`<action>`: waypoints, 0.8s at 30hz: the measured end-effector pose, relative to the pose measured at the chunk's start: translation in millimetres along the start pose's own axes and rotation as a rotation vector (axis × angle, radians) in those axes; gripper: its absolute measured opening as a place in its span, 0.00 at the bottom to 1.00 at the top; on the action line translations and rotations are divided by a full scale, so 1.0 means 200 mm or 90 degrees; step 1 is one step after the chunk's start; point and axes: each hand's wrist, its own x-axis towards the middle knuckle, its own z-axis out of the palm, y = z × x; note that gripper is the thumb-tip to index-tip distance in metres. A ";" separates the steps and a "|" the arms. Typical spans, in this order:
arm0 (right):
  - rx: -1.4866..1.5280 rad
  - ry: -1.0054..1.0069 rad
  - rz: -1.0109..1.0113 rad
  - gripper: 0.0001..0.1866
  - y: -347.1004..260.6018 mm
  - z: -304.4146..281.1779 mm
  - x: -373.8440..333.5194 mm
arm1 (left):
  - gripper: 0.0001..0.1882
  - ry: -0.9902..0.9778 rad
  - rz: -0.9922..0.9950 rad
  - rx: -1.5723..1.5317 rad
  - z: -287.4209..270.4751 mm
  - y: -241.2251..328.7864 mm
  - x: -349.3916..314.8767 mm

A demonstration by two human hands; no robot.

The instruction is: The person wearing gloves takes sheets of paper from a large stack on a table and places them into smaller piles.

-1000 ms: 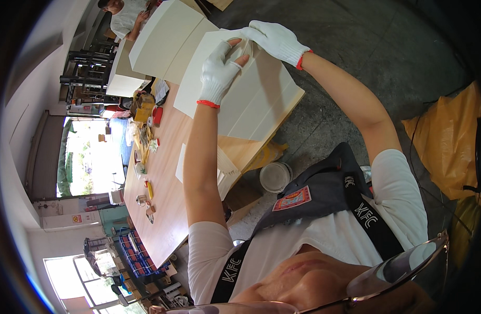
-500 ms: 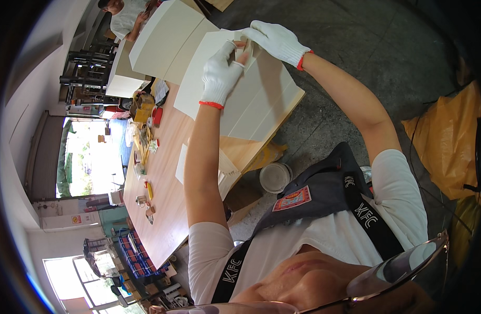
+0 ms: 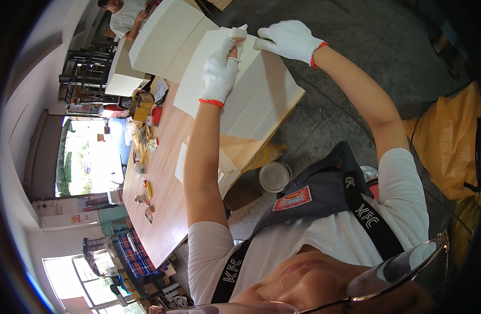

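Note:
Both my hands wear white knit gloves with red cuffs, and bare fingertips show on the left one. My left hand [image 3: 221,73] is over a white panel [image 3: 198,78], closed around a small folded pale piece [image 3: 241,32] that could be paper or cloth. My right hand [image 3: 292,42] is at the far right of the panels, its fingers bent together near the edge of another pale panel [image 3: 256,99]. What those fingers hold, if anything, I cannot make out. The panels lie overlapping on a wooden table [image 3: 164,209].
Another stack of pale panels [image 3: 170,36] stands farther back, with a person [image 3: 128,21] behind it. Small tools, a yellow bag [image 3: 142,106] and a red roll [image 3: 156,115] lie along the table's left side. A white bucket [image 3: 275,177] is on the floor beside the table.
My right hand has moved to the right, away from my left hand, and its fingers have bent. The left hand has shifted slightly, and the pale piece now shows above its fingers.

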 end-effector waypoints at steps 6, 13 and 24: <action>0.090 0.106 -0.027 0.18 -0.03 0.02 0.08 | 0.12 -0.001 0.069 0.016 0.01 -0.04 0.01; 0.432 0.077 0.163 0.24 -0.06 0.10 0.08 | 0.14 -0.047 -0.017 0.008 0.01 0.00 0.01; 0.437 0.088 0.184 0.25 -0.08 0.09 0.06 | 0.16 -0.056 -0.030 -0.024 0.00 -0.01 0.01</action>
